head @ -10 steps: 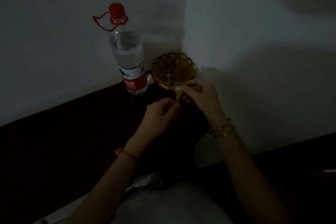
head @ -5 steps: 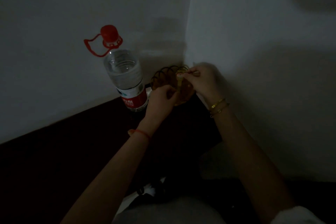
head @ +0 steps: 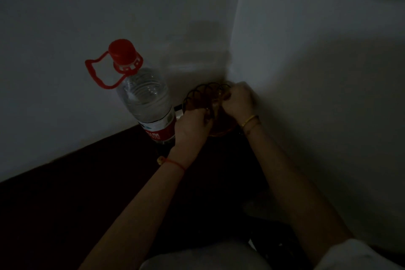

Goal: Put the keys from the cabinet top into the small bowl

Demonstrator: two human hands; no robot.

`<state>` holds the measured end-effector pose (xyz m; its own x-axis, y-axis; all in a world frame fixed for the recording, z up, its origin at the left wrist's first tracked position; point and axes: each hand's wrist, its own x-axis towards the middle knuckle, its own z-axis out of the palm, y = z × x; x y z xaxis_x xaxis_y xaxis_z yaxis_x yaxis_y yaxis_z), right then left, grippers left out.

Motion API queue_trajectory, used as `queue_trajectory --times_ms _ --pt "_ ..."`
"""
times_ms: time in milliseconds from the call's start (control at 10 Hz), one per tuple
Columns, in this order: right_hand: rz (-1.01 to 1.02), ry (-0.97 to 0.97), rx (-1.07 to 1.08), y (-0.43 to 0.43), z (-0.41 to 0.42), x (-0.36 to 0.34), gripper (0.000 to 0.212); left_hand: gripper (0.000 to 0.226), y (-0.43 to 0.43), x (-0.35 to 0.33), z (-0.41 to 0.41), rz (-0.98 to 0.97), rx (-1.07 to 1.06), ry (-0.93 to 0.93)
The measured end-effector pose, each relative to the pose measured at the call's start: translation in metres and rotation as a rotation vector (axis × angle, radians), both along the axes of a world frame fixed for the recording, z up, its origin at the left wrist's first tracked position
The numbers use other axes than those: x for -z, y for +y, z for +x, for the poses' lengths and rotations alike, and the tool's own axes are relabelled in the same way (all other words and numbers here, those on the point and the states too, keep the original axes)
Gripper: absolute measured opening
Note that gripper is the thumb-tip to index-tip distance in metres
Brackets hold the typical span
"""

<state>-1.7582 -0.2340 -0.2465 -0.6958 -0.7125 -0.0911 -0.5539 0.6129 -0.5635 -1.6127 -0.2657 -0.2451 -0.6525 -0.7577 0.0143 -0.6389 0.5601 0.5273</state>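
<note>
In the dim corner, a small amber bowl with a scalloped rim (head: pixel 198 92) stands on the dark cabinet top (head: pixel 92 182). Both my hands are over it. My left hand (head: pixel 191 126), with a red string on its wrist, has its fingers curled at the bowl's near side. My right hand (head: pixel 238 101), wearing gold bangles, is closed above the bowl's right half. Between the two hands a thin pale piece of the keys (head: pixel 215 103) shows faintly, pinched from both sides and hanging inside the bowl's rim. Most of the keys and the bowl's inside are hidden.
A large clear water bottle (head: pixel 149 103) with a red cap, red carry loop and red label stands just left of the bowl, touching distance from my left hand. White walls meet in a corner right behind the bowl. Pale clothing fills the bottom edge.
Both hands moved forward from in front of the bowl to over it, carrying the keys between them. They now sit lower into the bowl than half a second ago.
</note>
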Motion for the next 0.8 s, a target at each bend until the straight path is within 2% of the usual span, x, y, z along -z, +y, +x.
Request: queue_trajectory --times_ms 100,200,300,400,500,800 --pt "0.060 0.112 -0.029 -0.002 0.004 0.000 0.026 0.023 0.005 0.003 0.012 -0.078 -0.012 0.047" --pt "0.085 0.111 -0.035 -0.002 0.008 0.001 0.026 0.020 0.011 0.008 0.027 -0.098 -0.005 0.119" --pt "0.139 0.166 -0.043 0.002 0.014 -0.001 0.024 0.017 0.016 0.011 0.038 -0.071 0.003 0.182" --pt "0.109 0.179 -0.053 0.005 0.017 -0.002 0.023 0.019 0.016 0.012 0.046 -0.030 0.032 0.244" --pt "0.056 0.135 -0.074 0.010 0.018 -0.007 0.024 0.021 0.016 0.010 0.051 -0.009 0.085 0.291" --pt "-0.269 0.142 -0.022 0.065 0.039 -0.025 0.031 0.030 0.024 -0.001 0.069 0.004 0.144 0.374"
